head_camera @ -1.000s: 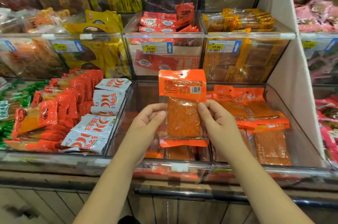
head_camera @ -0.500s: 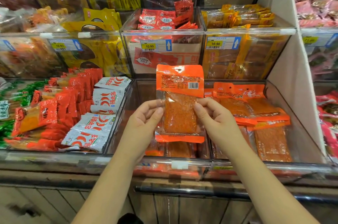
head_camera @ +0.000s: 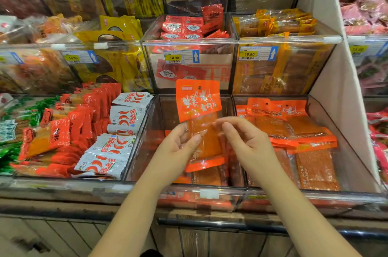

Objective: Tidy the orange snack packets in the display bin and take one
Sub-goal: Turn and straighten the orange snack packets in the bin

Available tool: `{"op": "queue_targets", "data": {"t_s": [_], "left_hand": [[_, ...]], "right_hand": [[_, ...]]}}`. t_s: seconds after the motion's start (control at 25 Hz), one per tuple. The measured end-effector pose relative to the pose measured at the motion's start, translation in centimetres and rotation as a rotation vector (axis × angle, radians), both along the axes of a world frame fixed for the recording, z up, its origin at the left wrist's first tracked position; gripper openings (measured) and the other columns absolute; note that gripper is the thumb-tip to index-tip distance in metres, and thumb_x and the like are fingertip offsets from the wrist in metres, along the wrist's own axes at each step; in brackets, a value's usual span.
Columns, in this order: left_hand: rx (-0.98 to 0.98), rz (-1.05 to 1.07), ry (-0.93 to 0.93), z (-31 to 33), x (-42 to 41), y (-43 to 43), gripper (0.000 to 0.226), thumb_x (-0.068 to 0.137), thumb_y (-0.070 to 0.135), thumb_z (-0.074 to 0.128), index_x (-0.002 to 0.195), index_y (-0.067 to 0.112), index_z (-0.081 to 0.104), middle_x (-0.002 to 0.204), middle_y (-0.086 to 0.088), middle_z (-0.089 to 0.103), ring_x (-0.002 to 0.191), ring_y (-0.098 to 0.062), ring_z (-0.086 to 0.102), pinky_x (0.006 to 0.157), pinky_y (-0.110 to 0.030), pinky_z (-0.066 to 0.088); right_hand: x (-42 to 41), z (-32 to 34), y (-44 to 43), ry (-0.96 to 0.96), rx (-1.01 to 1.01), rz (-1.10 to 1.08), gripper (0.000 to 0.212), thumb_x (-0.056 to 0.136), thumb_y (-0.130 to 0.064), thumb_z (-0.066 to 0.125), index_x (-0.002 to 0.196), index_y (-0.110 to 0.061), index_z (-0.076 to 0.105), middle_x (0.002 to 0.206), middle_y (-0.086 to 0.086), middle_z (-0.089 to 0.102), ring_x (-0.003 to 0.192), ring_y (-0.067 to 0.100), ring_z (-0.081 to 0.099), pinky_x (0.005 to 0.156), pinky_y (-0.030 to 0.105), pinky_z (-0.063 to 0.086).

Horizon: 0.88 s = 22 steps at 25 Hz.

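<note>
Two bare forearms reach up from the lower edge, crossing a dark metal rail (head_camera: pixel 210 223) and the front rim of a clear acrylic display bin (head_camera: pixel 144 143). Above that bin the left hand (head_camera: pixel 178 147) pinches an orange plastic snack packet with a clear window (head_camera: pixel 199 107). Its thumb lies across the front of the window and its fingers are curled behind the left edge. The packet is upright and slightly tilted, with the printed orange header at the top and the orange strip at the bottom, clear of the bin's contents. The right hand (head_camera: pixel 249 145) is just beside it with its fingers curled. Its forefinger and thumb reach the packet's right edge, but they are blurred there, so I cannot tell whether they pinch it or only touch it. Directly under the grip, more orange snack packets (head_camera: pixel 210 177) lie flat on the bin floor. To the right of the grip, behind a clear divider, a stack of similar orange packets (head_camera: pixel 294 130) lies overlapping in the neighbouring compartment. Beyond it rises a white slanted side panel (head_camera: pixel 327 72). To the left of the grip, silver-white packets printed with red chillies (head_camera: pixel 111 147) lean in a row, with red and orange packets (head_camera: pixel 84 122) further left. Beyond the grip, a higher clear bin holds small red sachets (head_camera: pixel 184 28) and carries a yellow price label reading 10.90 (head_camera: pixel 174 57). To the right of that bin, yellow-orange packets (head_camera: pixel 277 23) fill another.
</note>
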<state>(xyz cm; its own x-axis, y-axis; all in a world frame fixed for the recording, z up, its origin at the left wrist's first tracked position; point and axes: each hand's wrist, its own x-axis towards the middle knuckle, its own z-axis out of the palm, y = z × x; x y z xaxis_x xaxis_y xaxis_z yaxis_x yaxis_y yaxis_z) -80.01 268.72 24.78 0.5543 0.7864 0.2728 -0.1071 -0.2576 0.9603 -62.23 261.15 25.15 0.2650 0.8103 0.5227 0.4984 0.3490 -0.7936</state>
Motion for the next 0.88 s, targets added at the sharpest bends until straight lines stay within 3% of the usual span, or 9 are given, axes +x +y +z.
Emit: {"op": "queue_targets", "data": {"t_s": [0.08, 0.16, 0.24, 0.32, 0.52, 0.72, 0.88], "left_hand": [[-0.073, -0.037, -0.045, 0.08, -0.18, 0.06, 0.037, 0.103, 0.011, 0.052, 0.138, 0.02, 0.053, 0.13, 0.004, 0.07, 0.123, -0.015, 0.064, 0.102, -0.033, 0.053], [-0.081, -0.042, -0.056, 0.09, -0.24, 0.01, 0.039, 0.098, 0.019, 0.055, 0.137, 0.021, 0.054, 0.131, 0.004, 0.069, 0.124, -0.014, 0.064, 0.101, -0.032, 0.053], [-0.052, 0.001, -0.058, 0.11, -0.31, -0.01, 0.039, 0.096, 0.023, 0.057, 0.136, 0.023, 0.056, 0.13, 0.004, 0.07, 0.123, -0.014, 0.064, 0.101, -0.033, 0.053], [-0.025, 0.074, -0.063, 0.12, -0.43, 0.0, 0.031, 0.101, 0.023, 0.055, 0.131, 0.025, 0.059, 0.124, 0.003, 0.072, 0.118, -0.014, 0.067, 0.098, -0.034, 0.055], [-0.04, 0.148, -0.051, 0.36, -0.64, -0.3, 0.022, 0.106, 0.028, 0.048, 0.12, 0.029, 0.065, 0.114, 0.003, 0.075, 0.108, -0.017, 0.071, 0.091, -0.039, 0.057], [-0.097, 0.102, -0.085, 0.42, -0.7, -0.21, 0.024, 0.106, 0.026, 0.046, 0.121, 0.028, 0.065, 0.109, 0.002, 0.076, 0.097, -0.015, 0.072, 0.078, -0.031, 0.061], [-0.098, 0.106, -0.101, 0.58, -0.66, -0.28, 0.025, 0.106, 0.023, 0.047, 0.12, 0.027, 0.066, 0.106, 0.002, 0.076, 0.092, -0.015, 0.073, 0.071, -0.027, 0.06]], "right_hand": [[0.37, 0.08, 0.35, 0.069, 0.009, -0.101, 0.028, 0.098, -0.034, 0.064, 0.126, -0.032, 0.063, 0.117, -0.015, 0.066, 0.105, 0.0, 0.063, 0.087, 0.023, 0.055], [0.61, 0.2, 0.39, 0.216, -0.062, -0.053, 0.032, 0.096, -0.031, 0.067, 0.128, -0.03, 0.061, 0.107, -0.011, 0.071, 0.096, 0.001, 0.067, 0.083, 0.024, 0.058], [0.5, 0.35, 0.16, 0.27, -0.094, 0.026, 0.022, 0.099, -0.023, 0.064, 0.121, -0.025, 0.064, 0.093, -0.002, 0.075, 0.082, 0.011, 0.073, 0.075, 0.027, 0.06], [0.28, 0.33, -0.06, 0.24, -0.055, 0.043, 0.015, 0.101, -0.018, 0.062, 0.115, -0.024, 0.065, 0.087, 0.003, 0.075, 0.071, 0.02, 0.072, 0.071, 0.033, 0.06], [0.07, 0.16, -0.2, 0.129, -0.05, -0.006, 0.016, 0.104, -0.022, 0.056, 0.112, -0.035, 0.06, 0.077, 0.007, 0.071, 0.062, 0.022, 0.07, 0.072, 0.049, 0.061], [-0.11, 0.33, -0.37, 0.106, -0.039, -0.001, 0.015, 0.106, -0.021, 0.053, 0.114, -0.032, 0.058, 0.066, 0.001, 0.064, 0.058, 0.022, 0.067, 0.065, 0.044, 0.061], [-0.14, 0.53, -0.43, 0.095, -0.042, -0.006, 0.009, 0.106, -0.026, 0.051, 0.11, -0.028, 0.059, 0.072, -0.001, 0.068, 0.06, 0.02, 0.067, 0.062, 0.037, 0.059]]}}
